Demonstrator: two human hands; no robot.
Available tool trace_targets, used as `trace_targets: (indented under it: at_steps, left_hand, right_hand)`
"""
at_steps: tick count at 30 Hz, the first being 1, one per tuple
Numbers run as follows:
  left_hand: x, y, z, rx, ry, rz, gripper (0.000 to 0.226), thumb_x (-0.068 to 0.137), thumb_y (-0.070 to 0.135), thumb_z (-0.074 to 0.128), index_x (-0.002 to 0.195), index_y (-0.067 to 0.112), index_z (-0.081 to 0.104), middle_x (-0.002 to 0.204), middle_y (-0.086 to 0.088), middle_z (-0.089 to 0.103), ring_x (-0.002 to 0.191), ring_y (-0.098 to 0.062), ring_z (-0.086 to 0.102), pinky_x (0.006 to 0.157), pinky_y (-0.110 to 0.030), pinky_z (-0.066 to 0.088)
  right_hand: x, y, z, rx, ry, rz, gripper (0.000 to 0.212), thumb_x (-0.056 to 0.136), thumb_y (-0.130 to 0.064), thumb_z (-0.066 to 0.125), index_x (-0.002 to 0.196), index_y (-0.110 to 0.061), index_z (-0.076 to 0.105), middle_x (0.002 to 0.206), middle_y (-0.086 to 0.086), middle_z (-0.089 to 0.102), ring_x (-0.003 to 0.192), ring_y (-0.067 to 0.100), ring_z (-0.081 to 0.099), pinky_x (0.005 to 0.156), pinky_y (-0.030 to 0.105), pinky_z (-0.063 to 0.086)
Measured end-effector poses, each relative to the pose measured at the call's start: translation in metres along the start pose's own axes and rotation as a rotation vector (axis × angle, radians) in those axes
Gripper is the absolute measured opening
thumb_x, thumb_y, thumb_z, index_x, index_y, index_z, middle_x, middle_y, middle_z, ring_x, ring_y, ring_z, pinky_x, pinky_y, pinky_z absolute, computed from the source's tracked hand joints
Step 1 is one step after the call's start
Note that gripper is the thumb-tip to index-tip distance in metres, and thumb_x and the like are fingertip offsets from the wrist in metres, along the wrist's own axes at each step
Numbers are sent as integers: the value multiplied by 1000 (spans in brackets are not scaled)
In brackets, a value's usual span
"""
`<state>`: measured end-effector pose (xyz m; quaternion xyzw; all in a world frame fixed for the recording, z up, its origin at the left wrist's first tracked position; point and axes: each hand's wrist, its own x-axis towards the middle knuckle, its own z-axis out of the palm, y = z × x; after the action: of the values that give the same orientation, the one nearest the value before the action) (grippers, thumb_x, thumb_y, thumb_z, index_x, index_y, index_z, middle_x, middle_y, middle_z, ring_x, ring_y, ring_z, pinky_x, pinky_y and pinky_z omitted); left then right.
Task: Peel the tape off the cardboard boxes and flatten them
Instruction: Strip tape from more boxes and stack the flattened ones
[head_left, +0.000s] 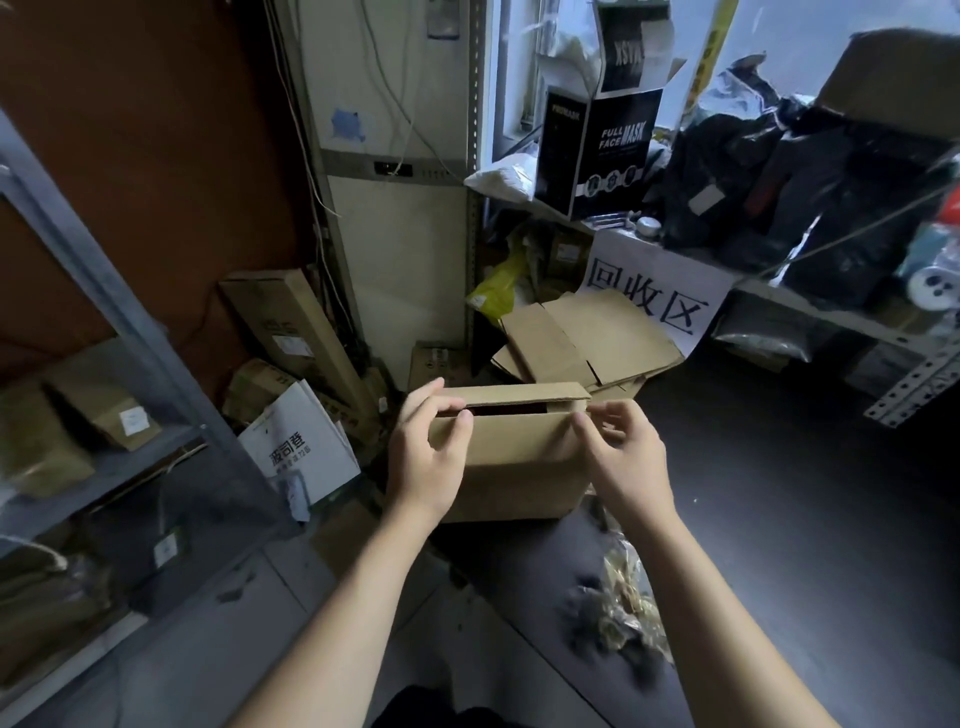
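A brown cardboard box (519, 457) is held up in front of me, its top flaps slightly apart so a dark slit shows. My left hand (428, 457) grips its upper left corner, fingers over the top flap and thumb on the front face. At the upper right corner my right hand (621, 452) pinches the box edge with curled fingers. Whether tape lies under those fingers cannot be seen. Behind the box lies a pile of flattened cardboard (587, 338).
A metal shelf (119, 322) with parcels stands at the left. A white carton (301, 447) and long boxes (291, 327) lean beside it. A white sign (660, 291) hangs from a cluttered shelf on the right. Crumpled packing scraps (623, 613) lie on the dark floor.
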<state>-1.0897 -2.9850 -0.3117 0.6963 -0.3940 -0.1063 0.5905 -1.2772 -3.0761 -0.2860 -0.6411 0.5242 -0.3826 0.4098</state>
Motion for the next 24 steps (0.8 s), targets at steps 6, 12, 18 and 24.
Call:
trace_targets:
  at_steps: [6, 12, 18, 24]
  left_hand:
    - [22, 16, -12, -197, -71, -90, 31, 77, 23, 61, 107, 29, 65, 131, 16, 55, 131, 4, 45, 108, -14, 32]
    - [37, 6, -23, -184, -125, -190, 60, 78, 5, 77, 124, 33, 51, 123, 12, 59, 114, 3, 56, 98, -25, 48]
    - [43, 0, -27, 158, -192, -250, 71, 62, 24, 97, 122, 33, 61, 123, 7, 45, 110, -6, 47, 90, -21, 37]
    - [38, -3, -27, 215, -105, -125, 54, 64, 13, 87, 112, 30, 68, 111, 10, 54, 101, -8, 55, 75, -8, 37]
  right_hand:
    - [3, -9, 7, 64, 52, 77, 35, 84, -37, 77, 73, -14, 54, 96, -9, 75, 92, 10, 70, 74, 34, 58]
    - [-1, -7, 12, -3, -4, 109, 32, 78, -14, 73, 61, -10, 46, 108, -10, 67, 69, -9, 61, 45, 13, 45]
    - [-5, 2, 26, 49, -89, 108, 39, 56, -36, 77, 88, -30, 56, 106, 2, 68, 88, 19, 66, 65, 35, 55]
    - [-8, -6, 32, -30, 52, 158, 66, 60, -47, 92, 106, -39, 45, 98, -17, 63, 88, 8, 66, 70, 42, 60]
